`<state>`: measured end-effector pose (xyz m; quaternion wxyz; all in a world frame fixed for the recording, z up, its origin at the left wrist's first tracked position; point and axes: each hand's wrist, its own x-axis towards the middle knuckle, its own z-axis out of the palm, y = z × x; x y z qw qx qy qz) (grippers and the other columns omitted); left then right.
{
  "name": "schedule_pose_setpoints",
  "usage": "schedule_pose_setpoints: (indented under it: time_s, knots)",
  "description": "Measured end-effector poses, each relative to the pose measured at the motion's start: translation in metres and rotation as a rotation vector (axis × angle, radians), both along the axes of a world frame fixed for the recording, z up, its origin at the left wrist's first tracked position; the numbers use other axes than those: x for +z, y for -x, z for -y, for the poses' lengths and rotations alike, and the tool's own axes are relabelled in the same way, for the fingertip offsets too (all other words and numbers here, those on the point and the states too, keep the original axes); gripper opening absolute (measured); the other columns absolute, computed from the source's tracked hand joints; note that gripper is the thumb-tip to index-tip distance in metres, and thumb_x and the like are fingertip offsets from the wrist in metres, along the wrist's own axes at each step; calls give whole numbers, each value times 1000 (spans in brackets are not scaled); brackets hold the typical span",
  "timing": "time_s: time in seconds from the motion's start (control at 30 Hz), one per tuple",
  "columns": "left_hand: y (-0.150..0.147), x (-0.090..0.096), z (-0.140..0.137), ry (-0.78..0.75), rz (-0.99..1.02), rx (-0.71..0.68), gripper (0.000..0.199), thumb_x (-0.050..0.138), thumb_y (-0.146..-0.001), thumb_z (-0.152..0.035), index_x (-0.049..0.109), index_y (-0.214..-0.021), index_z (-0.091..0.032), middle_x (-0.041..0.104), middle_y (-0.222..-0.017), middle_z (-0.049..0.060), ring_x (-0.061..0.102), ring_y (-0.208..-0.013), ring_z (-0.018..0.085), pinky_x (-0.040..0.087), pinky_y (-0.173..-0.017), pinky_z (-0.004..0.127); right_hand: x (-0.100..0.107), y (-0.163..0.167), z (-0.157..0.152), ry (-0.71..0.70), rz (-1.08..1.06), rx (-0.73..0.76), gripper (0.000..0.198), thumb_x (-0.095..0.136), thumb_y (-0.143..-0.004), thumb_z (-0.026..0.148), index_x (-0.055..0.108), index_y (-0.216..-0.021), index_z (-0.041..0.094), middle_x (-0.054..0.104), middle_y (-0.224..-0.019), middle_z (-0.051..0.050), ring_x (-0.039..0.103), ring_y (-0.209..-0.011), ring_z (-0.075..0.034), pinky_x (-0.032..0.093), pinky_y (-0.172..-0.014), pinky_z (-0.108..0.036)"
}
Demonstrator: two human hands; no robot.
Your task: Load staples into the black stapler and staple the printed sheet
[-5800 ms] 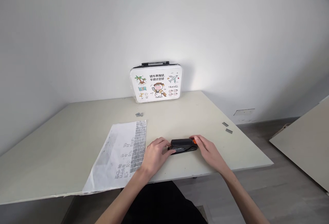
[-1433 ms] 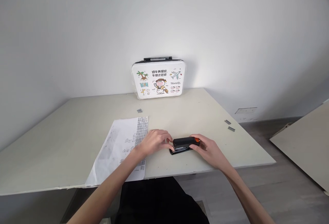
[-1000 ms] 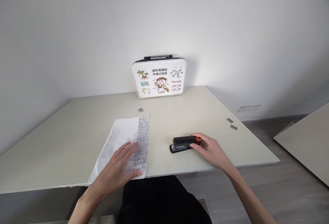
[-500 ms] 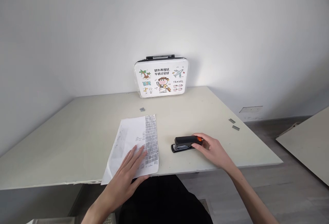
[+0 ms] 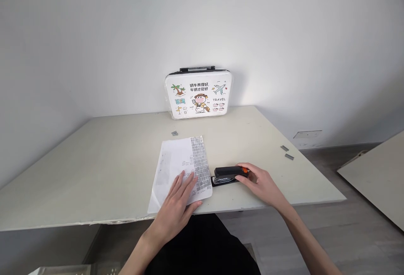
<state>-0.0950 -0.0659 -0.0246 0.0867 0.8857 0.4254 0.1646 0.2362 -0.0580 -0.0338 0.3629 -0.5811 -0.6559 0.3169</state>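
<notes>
In the head view, the left hand (image 5: 176,207) lies palm down on a sheet of paper (image 5: 173,155), fingers slightly spread and gripping nothing. The paper rests near the front edge of the table (image 5: 116,165), its printed strip towards the right. The right hand (image 5: 262,184) pinches the back end of a black stapler (image 5: 226,173) between thumb and fingers, close to its orange part. The stapler sits on the table just right of the paper, whose edge meets the front of its base (whether over it or only against it, I cannot tell). Behind stands a white case (image 5: 199,94) with a cartoon cow; small staple strips (image 5: 289,156) lie at the table's right side.
</notes>
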Motion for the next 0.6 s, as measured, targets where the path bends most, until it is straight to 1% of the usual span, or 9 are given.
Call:
schedule_pose_setpoints:
  time_s: [0.2, 0.4, 0.5, 0.6]
  knots:
    - [-9, 1, -3, -15, 25, -22, 71, 50, -105, -45, 13, -165, -37, 29, -169, 4, 14, -157, 32, 30, -124, 58, 0, 1, 1, -9, 8, -8, 45, 57, -94, 65, 68, -120, 30, 73, -115, -5, 68, -87, -23, 58, -74, -34]
    - [-13, 3, -5, 37, 1, -34, 79, 53, -101, -55, 11, -166, -37, 23, -171, 4, 12, -158, 34, 27, -125, 59, -1, 1, 0, -11, 6, -5, 45, 57, -94, 64, 67, -121, 30, 73, -116, -5, 68, -87, -24, 57, -73, -34]
    - [-19, 6, -13, 66, -6, -42, 72, 51, -102, -56, 18, -164, -39, 22, -171, 3, 11, -158, 33, 24, -126, 59, 1, 0, 0, 4, 12, 5, 44, 58, -94, 63, 67, -120, 29, 72, -111, -5, 66, -83, -22, 57, -72, -33]
    - [-27, 9, -23, 94, -8, -96, 67, 49, -103, -56, 24, -163, -40, 21, -172, 2, 10, -158, 33, 22, -126, 59, 3, -3, -1, 17, 9, 18, 43, 58, -94, 63, 67, -119, 29, 72, -106, -4, 65, -82, -21, 56, -72, -33]
